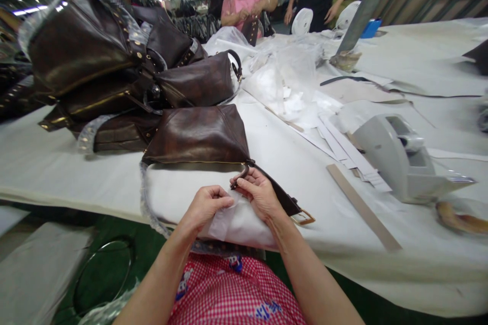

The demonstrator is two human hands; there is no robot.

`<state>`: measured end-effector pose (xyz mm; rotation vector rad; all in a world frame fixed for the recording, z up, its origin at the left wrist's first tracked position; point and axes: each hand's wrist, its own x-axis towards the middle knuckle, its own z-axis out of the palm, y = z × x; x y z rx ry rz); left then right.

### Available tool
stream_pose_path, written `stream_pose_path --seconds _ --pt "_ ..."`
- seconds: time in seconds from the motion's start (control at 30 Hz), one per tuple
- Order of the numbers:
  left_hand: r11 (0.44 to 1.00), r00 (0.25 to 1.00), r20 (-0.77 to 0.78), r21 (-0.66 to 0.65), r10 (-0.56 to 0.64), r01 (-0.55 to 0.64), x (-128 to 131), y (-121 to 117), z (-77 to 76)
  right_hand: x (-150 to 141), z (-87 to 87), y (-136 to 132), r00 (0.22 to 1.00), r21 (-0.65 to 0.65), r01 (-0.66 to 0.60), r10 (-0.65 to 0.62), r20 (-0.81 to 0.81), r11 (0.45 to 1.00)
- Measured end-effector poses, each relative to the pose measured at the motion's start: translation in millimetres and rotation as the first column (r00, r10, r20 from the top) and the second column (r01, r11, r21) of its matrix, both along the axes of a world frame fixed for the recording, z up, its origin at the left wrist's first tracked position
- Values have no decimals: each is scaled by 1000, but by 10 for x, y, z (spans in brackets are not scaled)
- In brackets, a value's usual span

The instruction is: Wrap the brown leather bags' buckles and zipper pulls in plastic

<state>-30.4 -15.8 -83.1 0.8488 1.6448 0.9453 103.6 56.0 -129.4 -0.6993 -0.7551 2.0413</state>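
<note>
A dark brown leather handbag [198, 134] lies on the white-covered table in front of me. My right hand [261, 194] pinches a short leather strap [241, 177] that curls out from the bag's near right corner. Just left of it, my left hand [206, 207] is closed in a pinch on a thin translucent plastic sheet [222, 224], which hangs down below the fingers. Beyond my right hand, a wider dark strap [277, 189] runs from the bag to a gold buckle [304, 217]. A plastic-wrapped strap [145, 198] drops from the bag's left side over the table edge.
More brown handbags [87, 40] are piled at the left. A grey tape dispenser [396, 157], a beige strip [362, 205] and white paper strips [343, 150] lie to the right. Crumpled plastic [282, 71] covers the table's middle. Across it, a person in pink [246, 2] handles a bag.
</note>
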Motion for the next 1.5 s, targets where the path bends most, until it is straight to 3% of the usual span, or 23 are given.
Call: stream_pose_path --seconds 0.37,0.8,1.5 --pt "999 999 15 11 36 -36 -2 -21 -36 -11 17 -2 1000 5 17 -17 8 1000" --pt "999 999 -2 -8 33 -33 15 -12 -56 -28 -77 -15 994 152 74 -85 70 986" --pt "998 996 57 -31 63 -62 -12 -9 -162 3 23 -43 985 275 62 -103 139 959"
